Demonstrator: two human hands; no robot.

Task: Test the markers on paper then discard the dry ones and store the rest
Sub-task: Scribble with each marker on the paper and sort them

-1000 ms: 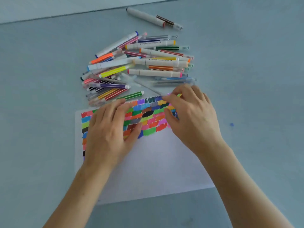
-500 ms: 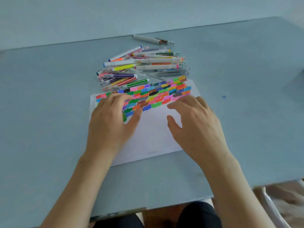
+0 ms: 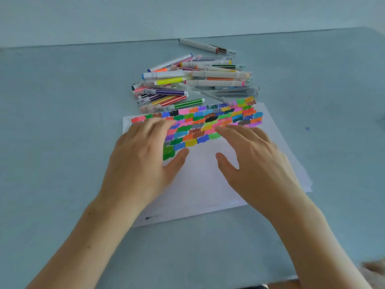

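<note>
Both hands lie flat on the paper (image 3: 208,184), left hand (image 3: 143,161) and right hand (image 3: 256,163), fingers on colorful scribbles (image 3: 208,122). Markers (image 3: 193,80) are piled behind.

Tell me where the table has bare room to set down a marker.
Bare table lies left of the paper and the marker pile, and also right of both. Behind the paper the pile crowds it; both hands, left hand and right hand, cover the paper.
</note>
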